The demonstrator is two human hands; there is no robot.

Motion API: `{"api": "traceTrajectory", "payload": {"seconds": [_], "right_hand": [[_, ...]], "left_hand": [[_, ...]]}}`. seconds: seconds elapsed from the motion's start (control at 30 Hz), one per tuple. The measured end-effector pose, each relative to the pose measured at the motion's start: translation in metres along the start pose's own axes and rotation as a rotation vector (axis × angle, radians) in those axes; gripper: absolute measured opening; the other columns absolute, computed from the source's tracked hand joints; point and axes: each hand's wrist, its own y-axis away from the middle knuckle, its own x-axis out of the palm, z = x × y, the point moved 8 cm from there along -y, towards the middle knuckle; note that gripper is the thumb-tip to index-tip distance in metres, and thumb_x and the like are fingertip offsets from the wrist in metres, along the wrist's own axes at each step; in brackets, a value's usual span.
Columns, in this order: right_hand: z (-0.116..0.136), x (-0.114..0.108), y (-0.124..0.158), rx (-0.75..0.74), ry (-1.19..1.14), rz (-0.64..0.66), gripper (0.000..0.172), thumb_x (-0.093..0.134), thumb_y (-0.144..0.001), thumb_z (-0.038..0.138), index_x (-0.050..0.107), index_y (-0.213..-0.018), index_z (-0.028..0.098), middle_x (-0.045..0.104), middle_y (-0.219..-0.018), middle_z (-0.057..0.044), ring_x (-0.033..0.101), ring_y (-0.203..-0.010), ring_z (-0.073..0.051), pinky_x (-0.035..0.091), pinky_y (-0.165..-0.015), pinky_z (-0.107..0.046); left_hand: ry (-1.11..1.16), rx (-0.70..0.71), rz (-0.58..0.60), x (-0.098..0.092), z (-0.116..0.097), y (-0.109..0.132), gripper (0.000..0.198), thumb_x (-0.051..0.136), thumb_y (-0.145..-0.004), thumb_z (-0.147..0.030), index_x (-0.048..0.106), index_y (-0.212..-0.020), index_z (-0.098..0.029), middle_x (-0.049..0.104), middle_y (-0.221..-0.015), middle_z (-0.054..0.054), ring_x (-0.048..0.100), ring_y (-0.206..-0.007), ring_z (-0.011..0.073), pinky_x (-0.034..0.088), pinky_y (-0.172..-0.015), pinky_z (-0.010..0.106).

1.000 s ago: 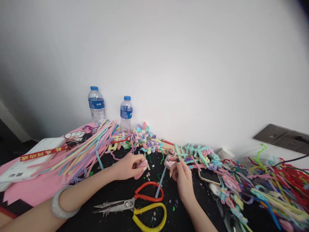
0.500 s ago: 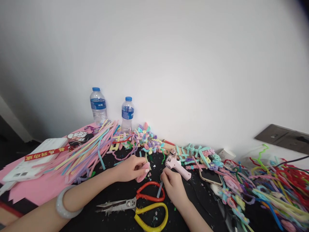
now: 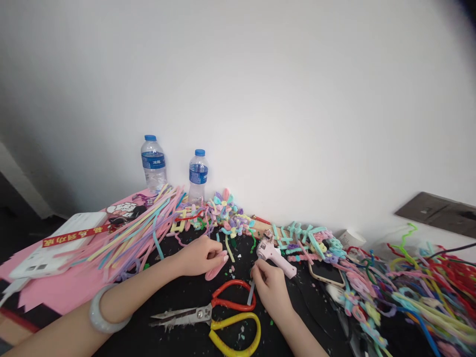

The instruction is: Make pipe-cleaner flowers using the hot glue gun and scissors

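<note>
My left hand (image 3: 201,256) rests on the black tabletop with its fingers closed on a small pink pipe-cleaner piece (image 3: 215,270). My right hand (image 3: 268,286) pinches a short pale glue stick (image 3: 251,293) that points down toward the scissors. A pink glue gun (image 3: 275,257) lies on the table just above my right hand, untouched. Scissors (image 3: 213,316) with one red and one yellow handle lie below and between both hands, blades pointing left. A pale bangle (image 3: 99,312) circles my left wrist.
Loose pastel pipe cleaners (image 3: 137,229) fan out at the left over a pink sheet (image 3: 55,292). Two water bottles (image 3: 153,163) stand at the wall. A phone (image 3: 327,277) and a tangle of colourful pipe cleaners (image 3: 409,292) fill the right. Small scraps litter the table.
My right hand let go of the pink glue gun, which now lies on the table, and moved down toward the scissors with the glue stick. My left hand stayed put.
</note>
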Motion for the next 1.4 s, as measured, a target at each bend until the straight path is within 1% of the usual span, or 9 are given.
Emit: {"api": "traceTrajectory", "payload": {"seconds": [0.2, 0.37, 0.53, 0.63, 0.7, 0.8, 0.97, 1.27, 1.4], "right_hand": [[0.000, 0.000, 0.001, -0.007, 0.014, -0.003, 0.029, 0.038, -0.088, 0.020, 0.038, -0.058, 0.019, 0.034, -0.049, 0.006, 0.036, -0.045, -0.009, 0.020, -0.047, -0.023], [0.000, -0.002, 0.000, -0.004, 0.012, -0.023, 0.030, 0.038, -0.088, 0.021, 0.038, -0.058, 0.019, 0.034, -0.049, 0.006, 0.035, -0.045, -0.009, 0.020, -0.046, -0.022], [0.000, 0.000, 0.001, -0.010, 0.000, 0.003, 0.030, 0.039, -0.088, 0.021, 0.038, -0.058, 0.019, 0.034, -0.049, 0.006, 0.037, -0.046, -0.009, 0.021, -0.047, -0.022], [0.001, -0.001, 0.001, -0.011, -0.017, -0.002, 0.030, 0.038, -0.089, 0.022, 0.039, -0.059, 0.019, 0.035, -0.049, 0.006, 0.037, -0.046, -0.009, 0.021, -0.046, -0.022], [0.002, -0.002, 0.002, -0.011, -0.025, -0.016, 0.031, 0.037, -0.089, 0.023, 0.039, -0.059, 0.019, 0.035, -0.049, 0.006, 0.037, -0.045, -0.009, 0.021, -0.046, -0.022], [0.002, -0.004, 0.002, -0.009, -0.025, -0.040, 0.031, 0.037, -0.089, 0.023, 0.040, -0.059, 0.019, 0.035, -0.049, 0.006, 0.036, -0.045, -0.009, 0.022, -0.046, -0.022], [0.004, -0.006, 0.001, -0.022, -0.025, -0.055, 0.030, 0.038, -0.089, 0.022, 0.042, -0.059, 0.018, 0.036, -0.049, 0.006, 0.037, -0.045, -0.009, 0.022, -0.045, -0.022], [0.005, -0.006, 0.000, -0.026, -0.022, -0.054, 0.030, 0.038, -0.089, 0.022, 0.042, -0.059, 0.018, 0.035, -0.049, 0.006, 0.037, -0.045, -0.009, 0.021, -0.045, -0.022], [0.004, -0.005, 0.001, -0.027, -0.016, -0.054, 0.030, 0.037, -0.089, 0.022, 0.041, -0.059, 0.019, 0.036, -0.049, 0.006, 0.037, -0.044, -0.009, 0.022, -0.045, -0.022]], "left_hand": [[-0.105, -0.072, -0.034, -0.006, 0.014, -0.002, 0.040, 0.041, -0.087, -0.033, 0.036, -0.050, -0.018, 0.038, -0.042, -0.005, 0.035, -0.041, 0.0088, 0.022, -0.046, 0.022], [-0.062, -0.085, -0.026, -0.005, 0.020, -0.004, 0.041, 0.039, -0.088, -0.033, 0.038, -0.050, -0.018, 0.043, -0.043, -0.004, 0.040, -0.042, 0.0099, 0.024, -0.047, 0.022], [0.101, -0.093, -0.065, -0.007, 0.019, -0.005, 0.040, 0.040, -0.089, -0.038, 0.042, -0.055, -0.018, 0.044, -0.048, -0.004, 0.043, -0.047, 0.0104, 0.027, -0.049, 0.021], [0.222, -0.121, -0.084, -0.008, 0.019, -0.006, 0.040, 0.041, -0.088, -0.041, 0.041, -0.056, -0.018, 0.040, -0.049, -0.005, 0.043, -0.044, 0.0093, 0.028, -0.046, 0.021], [0.339, -0.153, -0.060, -0.004, 0.020, -0.006, 0.038, 0.040, -0.088, -0.043, 0.044, -0.060, -0.018, 0.040, -0.047, -0.006, 0.044, -0.040, 0.0089, 0.030, -0.043, 0.020], [0.515, -0.189, -0.016, 0.004, 0.020, -0.007, 0.036, 0.040, -0.088, -0.046, 0.049, -0.068, -0.017, 0.048, -0.046, -0.005, 0.048, -0.037, 0.0101, 0.034, -0.041, 0.020], [0.711, -0.248, 0.014, 0.013, 0.020, -0.009, 0.038, 0.045, -0.085, -0.051, 0.050, -0.069, -0.017, 0.058, -0.049, -0.001, 0.056, -0.041, 0.0121, 0.042, -0.043, 0.020], [0.951, -0.285, 0.040, 0.024, 0.020, -0.005, 0.037, 0.047, -0.084, -0.052, 0.049, -0.075, -0.017, 0.065, -0.058, 0.002, 0.059, -0.042, 0.0119, 0.041, -0.041, 0.018], [0.981, -0.303, 0.047, 0.026, 0.020, -0.005, 0.032, 0.057, -0.079, -0.048, 0.049, -0.080, -0.017, 0.064, -0.058, 0.000, 0.059, -0.045, 0.0123, 0.045, -0.044, 0.020]]}}
